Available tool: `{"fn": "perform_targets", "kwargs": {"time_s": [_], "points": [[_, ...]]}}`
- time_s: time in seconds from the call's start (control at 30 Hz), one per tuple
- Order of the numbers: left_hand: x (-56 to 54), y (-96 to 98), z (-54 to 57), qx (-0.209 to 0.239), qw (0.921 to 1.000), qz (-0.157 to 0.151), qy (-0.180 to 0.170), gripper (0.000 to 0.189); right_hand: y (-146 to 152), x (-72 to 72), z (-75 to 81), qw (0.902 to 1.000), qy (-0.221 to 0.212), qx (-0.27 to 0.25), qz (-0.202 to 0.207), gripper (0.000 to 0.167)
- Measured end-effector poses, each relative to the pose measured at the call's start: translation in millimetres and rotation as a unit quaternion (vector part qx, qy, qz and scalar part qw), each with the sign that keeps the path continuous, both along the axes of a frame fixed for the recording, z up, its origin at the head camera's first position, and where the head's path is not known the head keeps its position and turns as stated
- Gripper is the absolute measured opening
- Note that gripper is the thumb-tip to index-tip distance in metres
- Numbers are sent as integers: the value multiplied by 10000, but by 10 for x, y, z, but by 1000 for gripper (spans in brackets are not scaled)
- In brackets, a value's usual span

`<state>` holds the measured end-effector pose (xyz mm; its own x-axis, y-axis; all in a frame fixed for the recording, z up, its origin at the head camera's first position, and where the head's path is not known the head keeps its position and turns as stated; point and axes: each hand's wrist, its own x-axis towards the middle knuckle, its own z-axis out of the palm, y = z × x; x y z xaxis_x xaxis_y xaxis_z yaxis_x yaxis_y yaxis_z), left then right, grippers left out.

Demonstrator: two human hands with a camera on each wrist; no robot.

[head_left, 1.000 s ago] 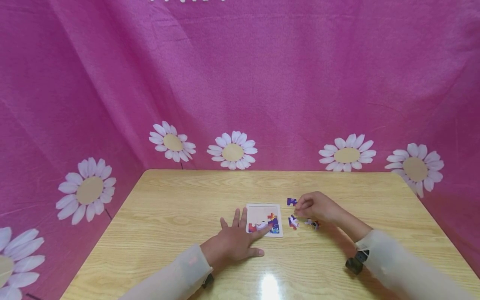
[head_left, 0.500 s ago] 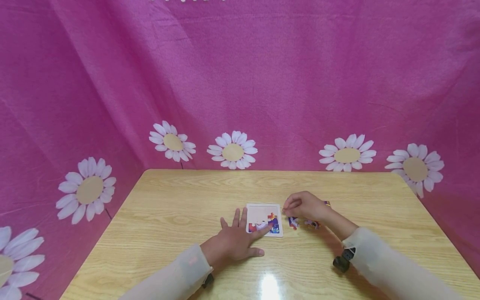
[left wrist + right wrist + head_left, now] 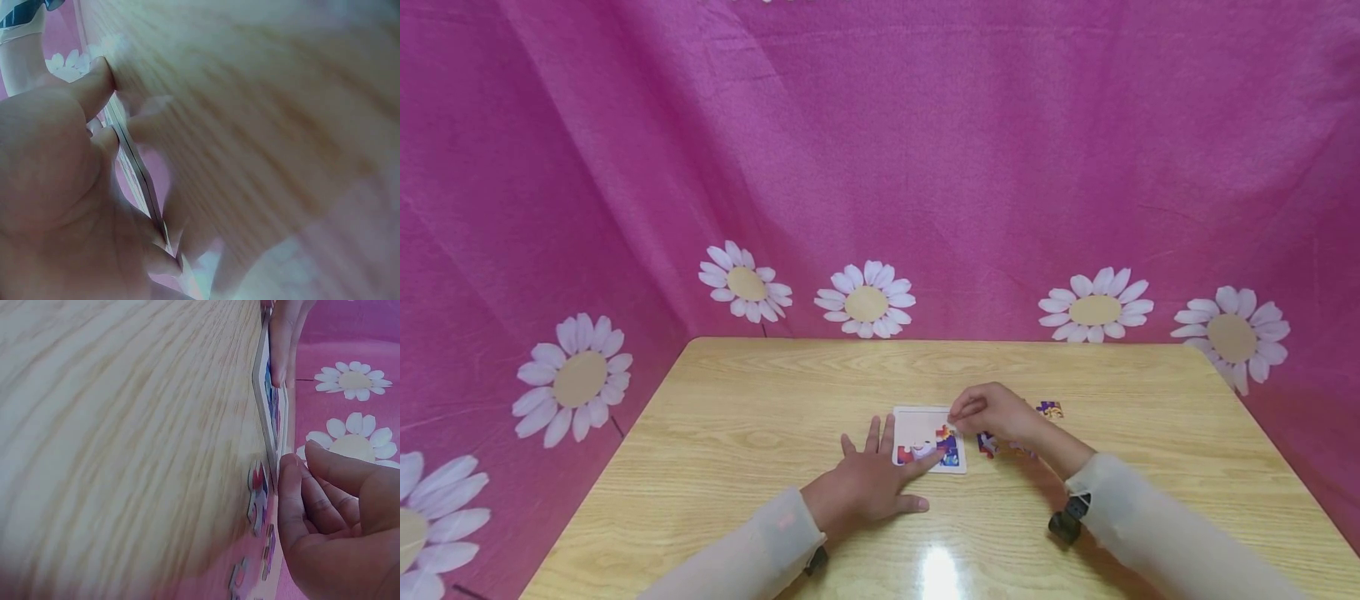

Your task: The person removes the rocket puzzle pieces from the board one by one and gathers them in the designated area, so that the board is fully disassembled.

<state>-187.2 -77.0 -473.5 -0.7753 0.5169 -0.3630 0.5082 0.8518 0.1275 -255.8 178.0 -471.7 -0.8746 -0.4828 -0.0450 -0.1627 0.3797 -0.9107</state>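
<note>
Head view: a pink curtain (image 3: pixel 925 167) printed with white daisies (image 3: pixel 866 303) forms the background; a wood-grain surface (image 3: pixel 775 392) fills the lower half of the frame. A puzzle tray (image 3: pixel 913 423) lies at lower centre, with fitted pieces (image 3: pixel 950 443) along its lower and right parts. The left hand (image 3: pixel 871 487) lies palm down with spread fingers, the index finger across the tray; its grip is released. The right hand (image 3: pixel 996 412) is over the tray's upper-right corner, fingertips drawn together; whether they grasp a piece cannot be told. Loose pieces (image 3: pixel 1051 409) lie right of the tray, partly covered by the right hand.

Left wrist view: the left hand occupies the left side; the tray appears edge-on beside its fingers.

Right wrist view: the right hand, lower right, has its fingertips beside the tray's lower end. Loose pieces lie at lower centre.
</note>
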Motion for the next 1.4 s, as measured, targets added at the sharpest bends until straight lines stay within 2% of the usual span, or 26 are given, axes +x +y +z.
{"fn": "perform_targets", "kwargs": {"time_s": [0.7,1.2,1.4], "points": [[11,10,51,13,10000,24,-23,70,-155,-35,-11,9993,-220,298,-79,12],[34,2,59,66,10000,-3,12,71,-175,-18,43,9993,-178,288,142,12],[30,5,59,50,10000,6,16,71,-183,-27,42,9991,-284,308,-13,9]]}}
